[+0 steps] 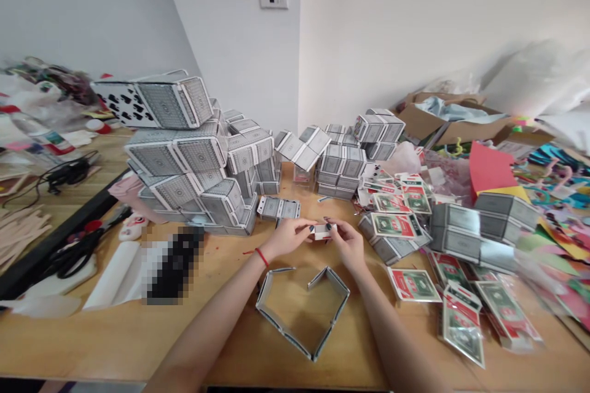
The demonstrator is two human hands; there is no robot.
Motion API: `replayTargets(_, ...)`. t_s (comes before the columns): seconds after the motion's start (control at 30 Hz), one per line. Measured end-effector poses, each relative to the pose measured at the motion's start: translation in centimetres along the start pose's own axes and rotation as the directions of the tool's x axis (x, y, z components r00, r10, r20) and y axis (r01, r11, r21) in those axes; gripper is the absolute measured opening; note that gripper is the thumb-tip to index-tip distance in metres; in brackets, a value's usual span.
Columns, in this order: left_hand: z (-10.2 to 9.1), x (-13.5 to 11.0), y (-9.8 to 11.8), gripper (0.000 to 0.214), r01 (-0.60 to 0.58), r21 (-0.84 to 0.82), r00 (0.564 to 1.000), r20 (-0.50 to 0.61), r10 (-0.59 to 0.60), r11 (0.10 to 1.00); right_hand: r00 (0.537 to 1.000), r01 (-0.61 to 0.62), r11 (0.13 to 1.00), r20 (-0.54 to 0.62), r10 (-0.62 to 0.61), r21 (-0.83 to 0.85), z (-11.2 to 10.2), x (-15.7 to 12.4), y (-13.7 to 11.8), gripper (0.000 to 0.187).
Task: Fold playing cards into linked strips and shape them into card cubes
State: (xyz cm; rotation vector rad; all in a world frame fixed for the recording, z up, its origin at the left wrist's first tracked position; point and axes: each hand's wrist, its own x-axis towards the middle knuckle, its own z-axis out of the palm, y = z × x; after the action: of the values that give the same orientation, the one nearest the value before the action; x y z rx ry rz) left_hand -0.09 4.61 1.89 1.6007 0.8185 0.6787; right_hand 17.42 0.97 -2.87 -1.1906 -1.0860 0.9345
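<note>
Head view: over the table [353,359], left hand [288,238] and right hand [348,245] nearly meet, fingers of both narrowed on a small white-and-red piece [322,233]. Just nearer: open heart-shaped card frame [340,306] on the wood. Left and farther: stacked card blocks [177,156]. Right: red-and-green card packs [413,285], scattered.
</note>
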Motion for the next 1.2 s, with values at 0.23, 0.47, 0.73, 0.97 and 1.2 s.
replayTargets(0.23, 0.8, 0.6, -1.7, 0.032, 0.104, -0.337, 0.979, -0.130, -0.156, 0.936, 0.989, -0.144, 0.945, 0.074, 0.128, 0.294, -0.4, 0.5, -0.3, 0.034)
replayTargets(0.47, 2.2, 0.8, -1.2, 0.039, 0.261, -0.410, 0.956, -0.014, -0.292, 0.874, 0.973, -0.222, 0.864, 0.052, 0.223, 0.451, -0.8, 1.1, 1.4, 0.018)
replayTargets(0.73, 2.5, 0.9, -0.3, 0.035, 0.081, -0.344, 0.996, -0.009, -0.090, 0.935, 0.968, -0.245, 0.807, 0.085, 0.237, 0.538, -1.6, 1.2, 1.3, 0.016)
replayTargets(0.97, 1.8, 1.8, 0.0, 0.024, -0.080, -0.185, 0.996, -0.064, 0.069, 0.980, 0.991, -0.130, 0.836, 0.045, 0.126, 0.533, -1.3, 1.4, 0.2, 0.021)
replayTargets(1.2, 1.2, 3.0, -0.3, 0.016, -0.185, 0.027, 0.976, -0.107, 0.187, 0.982, 0.986, -0.087, 0.908, -0.093, 0.136, 0.409, -0.6, 1.5, 1.0, 0.039)
